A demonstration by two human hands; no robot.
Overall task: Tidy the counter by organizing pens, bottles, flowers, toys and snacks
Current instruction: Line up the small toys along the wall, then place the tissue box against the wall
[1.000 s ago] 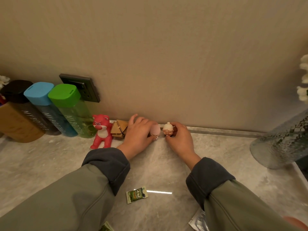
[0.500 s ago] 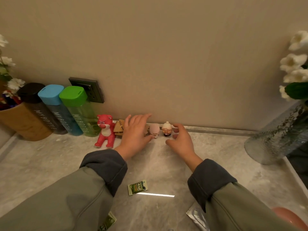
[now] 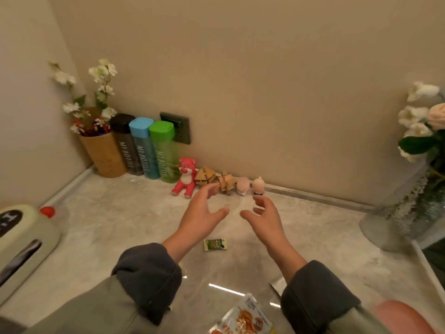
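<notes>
A row of toys lines the back wall: a red bear (image 3: 185,176), a wooden puzzle ball (image 3: 204,175), a wooden interlocking puzzle (image 3: 226,182), a pink figure (image 3: 242,185) and a small white-capped figure (image 3: 258,185). Left of them stand three bottles with black (image 3: 125,143), blue (image 3: 143,147) and green (image 3: 163,150) caps, then a cork pen holder (image 3: 103,154) with flowers. My left hand (image 3: 201,213) and right hand (image 3: 263,216) hover open just in front of the toys, holding nothing. A small green snack packet (image 3: 215,244) lies below my hands.
A glass vase (image 3: 397,220) with white and pink flowers stands at the right edge. A pale green tissue box (image 3: 21,239) sits at the left, a red ball (image 3: 47,211) behind it. An orange-printed snack bag (image 3: 243,319) and a silver packet (image 3: 277,286) lie near me.
Both hands let go of the two small figures and pulled back from the wall, fingers spread. The view moved back and now shows the pen holder, tissue box and snack bag.
</notes>
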